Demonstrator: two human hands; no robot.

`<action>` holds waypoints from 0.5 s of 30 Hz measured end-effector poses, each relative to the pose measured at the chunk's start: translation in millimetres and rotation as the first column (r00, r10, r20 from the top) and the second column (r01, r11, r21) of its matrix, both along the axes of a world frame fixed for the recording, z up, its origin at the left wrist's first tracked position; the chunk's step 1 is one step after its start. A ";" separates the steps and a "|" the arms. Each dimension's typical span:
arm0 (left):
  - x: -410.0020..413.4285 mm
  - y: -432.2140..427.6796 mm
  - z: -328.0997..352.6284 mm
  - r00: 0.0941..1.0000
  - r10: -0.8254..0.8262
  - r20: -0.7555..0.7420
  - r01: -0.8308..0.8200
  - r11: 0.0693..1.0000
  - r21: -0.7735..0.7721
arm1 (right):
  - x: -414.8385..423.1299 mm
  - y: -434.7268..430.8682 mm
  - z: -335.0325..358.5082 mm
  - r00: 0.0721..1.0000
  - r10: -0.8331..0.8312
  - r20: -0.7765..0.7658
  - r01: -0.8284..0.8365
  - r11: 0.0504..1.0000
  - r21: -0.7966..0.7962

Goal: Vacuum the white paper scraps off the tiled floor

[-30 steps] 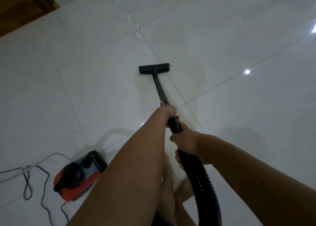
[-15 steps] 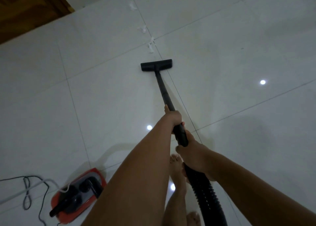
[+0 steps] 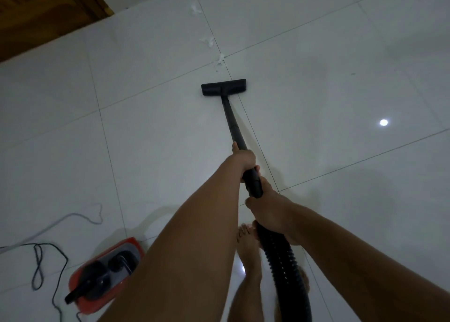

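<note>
The left hand is wrapped round the black tube of the vacuum cleaner, thumb lying along it. The right hand grasps lower down, where the tube meets the ribbed hose. Both grips look firm. The hose drops away toward 6 o'clock, past a bare foot.

From the hands the tube runs out toward 12 o'clock to the flat floor head, which sits on the tiled floor beside a grout line. The paper scraps lie beyond it along that same line. The nearest clump is just ahead of the head at a tile corner, not yet touched. A second clump is farther on, and a third lies well beyond, toward 11 o'clock.

The red and black vacuum body rests at about 8 o'clock from the hands, with its cord looped on the tiles at 9 o'clock. A wooden panel fills the corner at 10 o'clock.

The step in hand looks like the forward stroke toward the trail of scraps, none of these three yet collected. The next move calls for pushing the head straight ahead over the nearest clump. After that it should bear slightly left along the grout line, kept flat so the light paper is sucked in rather than shoved along.
</note>
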State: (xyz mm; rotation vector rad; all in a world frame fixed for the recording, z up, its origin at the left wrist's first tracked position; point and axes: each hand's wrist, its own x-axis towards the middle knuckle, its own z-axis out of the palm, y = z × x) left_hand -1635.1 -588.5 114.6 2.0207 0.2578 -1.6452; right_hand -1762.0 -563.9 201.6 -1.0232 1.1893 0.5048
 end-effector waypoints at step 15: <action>-80.0 57.7 24.2 0.997 0.064 -0.040 -0.064 0.998 0.019 | -79.2 46.9 40.3 1.000 0.017 -0.024 -0.015 0.997 0.074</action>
